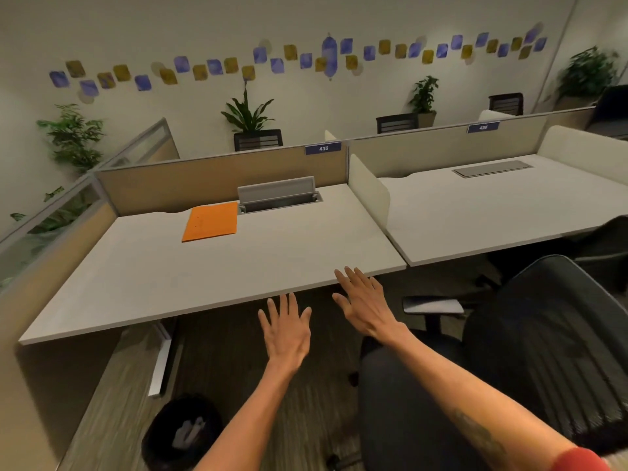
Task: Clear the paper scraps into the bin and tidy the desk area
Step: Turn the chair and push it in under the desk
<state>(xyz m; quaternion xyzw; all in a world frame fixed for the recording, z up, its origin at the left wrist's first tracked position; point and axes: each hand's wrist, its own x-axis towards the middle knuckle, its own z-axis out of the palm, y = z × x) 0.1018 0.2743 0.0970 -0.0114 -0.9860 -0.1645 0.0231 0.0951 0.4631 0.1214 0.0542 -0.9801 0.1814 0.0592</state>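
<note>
While paper scraps (pixel 190 433) lie in the bin (pixel 159 436), both hands (pixel 326 317) hover spread and empty.

Soft, even indoor light — strong wide-angle bending at the edges, slight blur throughout, dim shadow under the desk (pixel 170 283).

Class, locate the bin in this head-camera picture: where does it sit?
The bin sits on the floor at the lower left of the head view, under the desk's near edge, left of the left forearm, with white paper inside.
</note>
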